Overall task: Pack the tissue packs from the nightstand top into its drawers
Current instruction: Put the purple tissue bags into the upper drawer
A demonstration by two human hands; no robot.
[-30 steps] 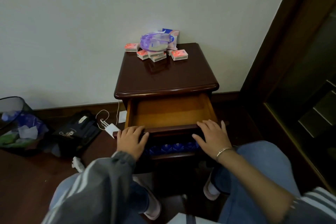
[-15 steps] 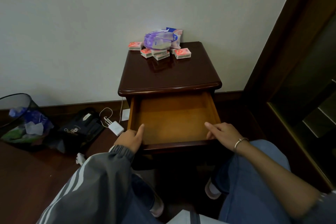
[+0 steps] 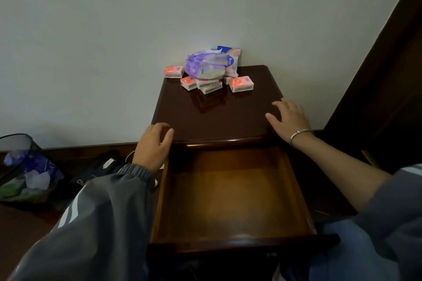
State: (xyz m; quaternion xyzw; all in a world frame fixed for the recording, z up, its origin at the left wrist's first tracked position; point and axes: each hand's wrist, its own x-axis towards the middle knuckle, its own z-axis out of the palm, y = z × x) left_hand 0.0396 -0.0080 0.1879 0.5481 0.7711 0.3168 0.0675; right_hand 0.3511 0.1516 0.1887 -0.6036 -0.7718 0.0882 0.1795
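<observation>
Several small pink tissue packs [image 3: 241, 84] are clustered at the back of the nightstand top [image 3: 217, 116], near the wall, around a purple wrapped bundle [image 3: 205, 67]. Below, the top drawer [image 3: 230, 194] is pulled fully out and nothing is seen inside. Both hands are held open and empty: the left hand [image 3: 153, 148] at the top's front left corner, the right hand [image 3: 288, 120] over its right edge.

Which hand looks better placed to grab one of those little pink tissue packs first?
Probably the right hand. It is open and already over the nightstand top, with the rightmost pink pack just ahead of its fingers. The left hand sits at the front left corner, farther from the pile.
</observation>
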